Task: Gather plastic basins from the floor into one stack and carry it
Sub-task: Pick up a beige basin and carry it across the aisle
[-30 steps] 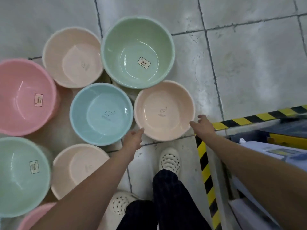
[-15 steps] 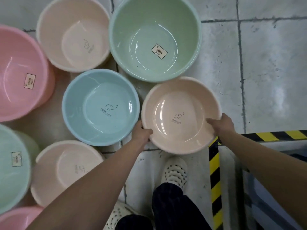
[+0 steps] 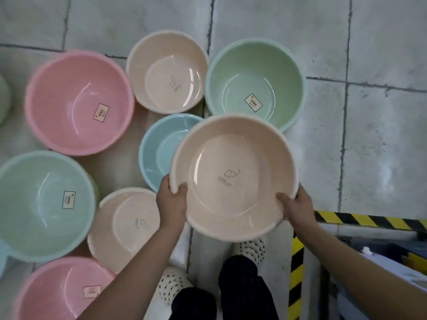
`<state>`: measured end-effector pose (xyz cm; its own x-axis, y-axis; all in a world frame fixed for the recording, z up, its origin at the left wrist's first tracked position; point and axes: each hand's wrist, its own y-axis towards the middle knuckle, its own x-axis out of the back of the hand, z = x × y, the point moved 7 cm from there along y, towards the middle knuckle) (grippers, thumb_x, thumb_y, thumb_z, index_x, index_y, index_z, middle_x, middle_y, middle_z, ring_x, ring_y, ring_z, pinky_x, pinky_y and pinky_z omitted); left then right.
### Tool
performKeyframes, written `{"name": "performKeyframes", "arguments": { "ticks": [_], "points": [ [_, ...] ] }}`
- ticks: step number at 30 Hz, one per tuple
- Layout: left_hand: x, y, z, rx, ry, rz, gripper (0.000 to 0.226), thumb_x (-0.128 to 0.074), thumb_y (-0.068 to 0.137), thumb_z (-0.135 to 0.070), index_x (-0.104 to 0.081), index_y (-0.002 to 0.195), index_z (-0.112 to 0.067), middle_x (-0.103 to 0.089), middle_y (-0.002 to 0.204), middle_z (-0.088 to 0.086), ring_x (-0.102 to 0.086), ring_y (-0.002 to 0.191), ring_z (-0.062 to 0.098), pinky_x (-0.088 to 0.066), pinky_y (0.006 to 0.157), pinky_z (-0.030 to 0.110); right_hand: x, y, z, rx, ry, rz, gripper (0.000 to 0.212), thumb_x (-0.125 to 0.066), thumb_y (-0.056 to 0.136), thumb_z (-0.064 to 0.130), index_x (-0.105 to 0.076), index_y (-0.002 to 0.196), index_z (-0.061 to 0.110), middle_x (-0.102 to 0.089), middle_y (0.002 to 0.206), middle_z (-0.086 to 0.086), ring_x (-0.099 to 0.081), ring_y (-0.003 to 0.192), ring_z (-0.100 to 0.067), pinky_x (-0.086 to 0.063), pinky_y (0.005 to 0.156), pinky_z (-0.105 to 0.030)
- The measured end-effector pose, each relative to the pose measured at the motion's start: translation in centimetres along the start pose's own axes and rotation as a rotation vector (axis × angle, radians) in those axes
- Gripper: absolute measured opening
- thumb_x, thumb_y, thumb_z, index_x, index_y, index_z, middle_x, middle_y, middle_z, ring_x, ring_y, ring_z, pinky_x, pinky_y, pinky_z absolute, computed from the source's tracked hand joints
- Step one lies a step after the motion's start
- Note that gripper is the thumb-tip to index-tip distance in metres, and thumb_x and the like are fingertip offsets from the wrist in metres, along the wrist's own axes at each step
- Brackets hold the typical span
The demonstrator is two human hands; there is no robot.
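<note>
Head view, one item in the hands: held beige basin (image 3: 231,158), upright, open side up, elephant mark and "HOME LIFE" lettering showing on its bottom. Left hand (image 3: 172,202) is gripping its near-left rim, thumb curling over into the bowl; right hand (image 3: 297,209) is gripping its near-right rim the same way. This basin is hanging above the floor (image 3: 369,146), covering in view the right part of the blue basin (image 3: 159,153) and the near edge of the large green basin (image 3: 254,84). Items sitting on the floor, all open side up: blue basin, centre; large green basin, behind it to the right, carrying a rectangular label; far beige basin (image 3: 167,72), just beside the green one; large pink basin (image 3: 78,102), labelled, to the left; left green basin (image 3: 44,204), labelled, nearer; near beige basin (image 3: 124,227), partly behind the left forearm; near pink basin (image 3: 62,289), running off the bottom edge. Also showing: perforated white shoes (image 3: 250,249) under dark trouser legs, and yellow-and-black striped tape (image 3: 369,221) running along the floor at right.
</note>
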<state>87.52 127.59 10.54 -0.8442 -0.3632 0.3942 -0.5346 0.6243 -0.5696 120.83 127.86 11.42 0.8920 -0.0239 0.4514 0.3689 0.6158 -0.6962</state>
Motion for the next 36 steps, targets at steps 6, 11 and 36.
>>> {"name": "performKeyframes", "arguments": {
  "ticks": [6, 11, 36],
  "points": [
    [8.1, 7.8, 0.5, -0.09, 0.053, -0.15, 0.03, -0.06, 0.091, -0.014, -0.058, 0.121, -0.013, -0.064, 0.106, 0.003, -0.061, 0.096, 0.023, -0.049, 0.083, 0.032, -11.5, 2.5, 7.1, 0.19, -0.109, 0.121, 0.037, -0.06, 0.091, 0.012, -0.058, 0.128, 0.014, -0.065, 0.106, -0.004, -0.058, 0.093, -0.021, -0.042, 0.075, -0.025],
    [8.0, 12.6, 4.7, -0.06, 0.126, -0.118, 0.044, -0.056, 0.092, -0.019, -0.051, 0.136, -0.022, -0.063, 0.112, -0.001, -0.062, 0.103, 0.023, -0.05, 0.092, 0.036, -16.9, 6.7, 5.8, 0.16, -0.239, 0.09, 0.04, -0.059, 0.091, 0.015, -0.056, 0.13, 0.008, -0.066, 0.118, -0.016, -0.062, 0.104, -0.032, -0.045, 0.082, -0.031],
    [13.6, 11.0, 1.2, 0.165, 0.054, 0.006, 0.037, -0.066, 0.078, -0.011, -0.052, 0.111, -0.006, -0.064, 0.097, 0.009, -0.065, 0.087, 0.028, -0.052, 0.067, 0.033, -14.8, -0.5, 12.4, 0.19, -0.324, 0.018, 0.017, -0.06, 0.086, 0.011, -0.06, 0.104, 0.011, -0.063, 0.091, -0.008, -0.057, 0.081, -0.026, -0.039, 0.056, -0.022]
  ]
}}
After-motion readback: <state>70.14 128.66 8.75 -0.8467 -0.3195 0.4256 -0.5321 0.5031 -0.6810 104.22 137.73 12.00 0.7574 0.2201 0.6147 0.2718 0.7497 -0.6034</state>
